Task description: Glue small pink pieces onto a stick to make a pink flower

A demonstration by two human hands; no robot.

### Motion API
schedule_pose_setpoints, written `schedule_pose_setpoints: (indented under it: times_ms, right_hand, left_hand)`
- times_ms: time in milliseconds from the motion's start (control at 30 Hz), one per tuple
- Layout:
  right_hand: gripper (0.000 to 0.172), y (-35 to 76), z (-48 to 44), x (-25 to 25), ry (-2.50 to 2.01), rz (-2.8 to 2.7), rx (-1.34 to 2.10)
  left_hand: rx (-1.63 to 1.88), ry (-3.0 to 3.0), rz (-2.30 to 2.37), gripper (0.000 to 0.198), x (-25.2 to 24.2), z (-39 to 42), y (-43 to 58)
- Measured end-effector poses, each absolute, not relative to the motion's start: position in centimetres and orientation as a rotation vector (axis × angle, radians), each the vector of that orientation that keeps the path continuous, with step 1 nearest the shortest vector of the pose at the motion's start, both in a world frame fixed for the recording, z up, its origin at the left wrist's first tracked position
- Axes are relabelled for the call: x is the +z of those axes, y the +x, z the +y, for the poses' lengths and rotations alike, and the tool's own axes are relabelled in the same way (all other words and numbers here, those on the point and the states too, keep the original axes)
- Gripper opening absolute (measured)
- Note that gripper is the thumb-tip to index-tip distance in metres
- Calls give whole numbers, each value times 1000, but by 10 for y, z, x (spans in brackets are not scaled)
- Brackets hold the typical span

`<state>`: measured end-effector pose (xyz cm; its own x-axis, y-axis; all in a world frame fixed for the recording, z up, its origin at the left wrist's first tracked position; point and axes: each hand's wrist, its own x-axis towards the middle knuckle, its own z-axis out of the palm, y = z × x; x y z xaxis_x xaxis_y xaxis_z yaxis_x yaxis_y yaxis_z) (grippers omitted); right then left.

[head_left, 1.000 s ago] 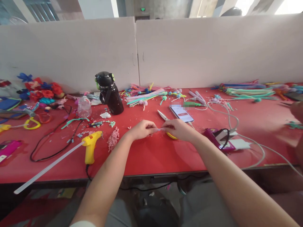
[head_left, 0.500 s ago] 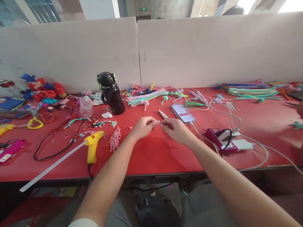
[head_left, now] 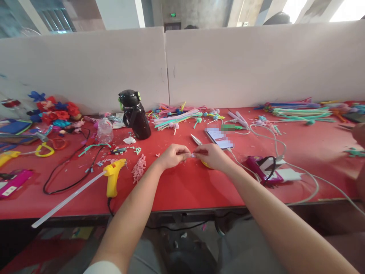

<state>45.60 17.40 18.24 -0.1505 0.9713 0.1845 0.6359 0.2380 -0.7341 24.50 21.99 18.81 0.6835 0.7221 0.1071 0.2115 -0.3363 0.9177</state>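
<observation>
My left hand and my right hand meet fingertip to fingertip above the red table, both closed in a pinch. Between them is a small pale pinkish-purple piece, too small to name exactly. Partly under my right hand lies a pair of scissors, its blades pointing away and a bit of yellow handle showing. Left of my left forearm sits a pile of short pink pieces. Beside that pile a yellow glue gun rests with a long clear glue stick out of its back.
A black bottle stands at the back, near a clear plastic bottle. Bundled pipe cleaners lie along the partition. To the right are a phone, a purple power strip with white cables, and another person's hand.
Both hands have come slightly lower and nearer to me, still pinched around the small piece. More of the scissors' yellow handle shows below my right hand. The camera view has shifted a little.
</observation>
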Motion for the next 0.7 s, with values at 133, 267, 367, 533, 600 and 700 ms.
schedule_pose_setpoints:
  times_ms: [133, 267, 367, 533, 600, 700]
  right_hand:
    - [5, 454, 172, 186, -1593, -1849, 574]
    - [7, 447, 164, 194, -1598, -1835, 564]
    - [17, 441, 159, 198, -1536, -1847, 591]
    - [21, 437, 159, 195, -1433, -1832, 654]
    - [22, 439, 160, 194, -1399, -1839, 686]
    - [26, 441, 161, 193, -1381, -1858, 710]
  left_hand:
    - [527, 2052, 834, 25, 186, 216, 248]
    - [569, 2221, 952, 23, 186, 213, 251]
    - [683, 2205, 1007, 25, 185, 214, 250]
    - [805, 1937, 976, 27, 181, 219, 252]
    - [837, 1882, 948, 30, 181, 221, 253]
    - [856, 1806, 890, 36, 183, 221, 253]
